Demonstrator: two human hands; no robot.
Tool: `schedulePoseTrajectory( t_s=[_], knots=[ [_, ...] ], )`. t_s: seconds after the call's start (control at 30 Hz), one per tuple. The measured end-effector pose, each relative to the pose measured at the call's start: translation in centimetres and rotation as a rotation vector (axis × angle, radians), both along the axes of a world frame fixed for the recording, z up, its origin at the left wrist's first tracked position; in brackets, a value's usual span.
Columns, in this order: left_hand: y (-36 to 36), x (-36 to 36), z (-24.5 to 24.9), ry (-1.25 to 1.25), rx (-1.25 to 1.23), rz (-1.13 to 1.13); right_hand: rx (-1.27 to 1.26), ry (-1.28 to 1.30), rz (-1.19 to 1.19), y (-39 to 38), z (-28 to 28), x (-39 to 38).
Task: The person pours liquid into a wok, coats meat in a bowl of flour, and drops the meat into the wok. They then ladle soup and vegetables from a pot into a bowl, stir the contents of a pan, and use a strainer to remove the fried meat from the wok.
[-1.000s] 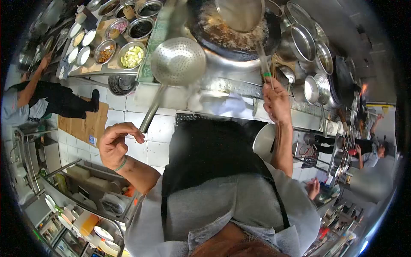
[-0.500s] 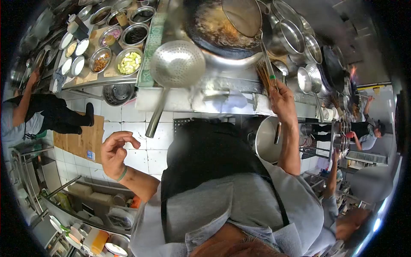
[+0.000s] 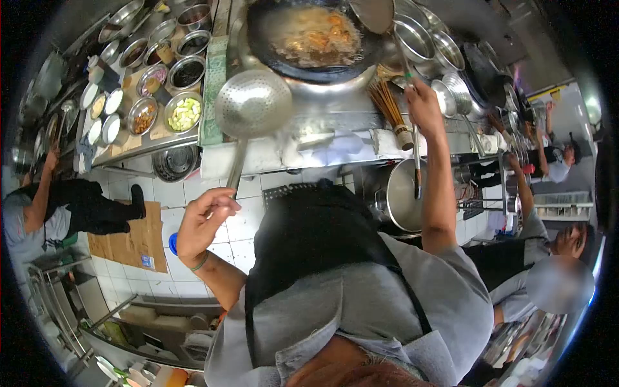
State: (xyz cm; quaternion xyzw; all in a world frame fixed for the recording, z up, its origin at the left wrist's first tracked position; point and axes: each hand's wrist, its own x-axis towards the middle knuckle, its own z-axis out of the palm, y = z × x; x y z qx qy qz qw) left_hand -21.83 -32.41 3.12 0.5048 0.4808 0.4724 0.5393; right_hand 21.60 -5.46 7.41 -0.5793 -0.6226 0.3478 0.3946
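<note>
My right hand [image 3: 425, 111] is wrapped round the long handle of a wire strainer [image 3: 375, 14], whose bowl is over the right edge of a wok [image 3: 258, 46]. Food [image 3: 319, 39] bubbles in oil inside the wok. A perforated ladle [image 3: 253, 103] rests on the stove front, its handle pointing down towards me. My left hand [image 3: 205, 226] has its curled fingers at the end of that handle, seemingly closed on it; the fingers partly hide the contact. A bamboo wok brush [image 3: 390, 113] stands just left of my right hand.
To the left, a counter carries bowls of chopped green vegetable [image 3: 184, 114], brown pieces [image 3: 142, 116] and dark sauce [image 3: 187, 72]. Metal pots [image 3: 412, 40] crowd the right. A large pot [image 3: 405, 200] is below the stove edge. Co-workers [image 3: 58, 209] stand at both sides.
My left hand has moved right and up to the perforated ladle's handle end. My right hand and the strainer have risen slightly, uncovering the brush. A co-worker at the right has shifted.
</note>
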Motion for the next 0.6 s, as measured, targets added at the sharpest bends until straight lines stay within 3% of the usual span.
schedulePoseTrajectory(
  t_s=[0.07, 0.2, 0.5, 0.6],
  knots=[
    [0.7, 0.3, 0.6, 0.043, -0.011, -0.094, 0.031, 0.013, 0.015, 3.6, -2.6, 1.4],
    [-0.1, -0.1, 1.6, 0.009, 0.033, -0.028, -0.105, 0.153, 0.102, 8.0, -5.7, 3.8],
    [-6.5, -1.0, 0.5, -0.046, 0.006, 0.187, -0.606, 0.509, 0.158, 6.1, -3.1, 4.7],
    [-6.2, -0.6, 0.4, -0.080, 0.043, 0.159, -0.685, 0.618, 0.145, 6.4, -4.0, 2.6]
  ],
)
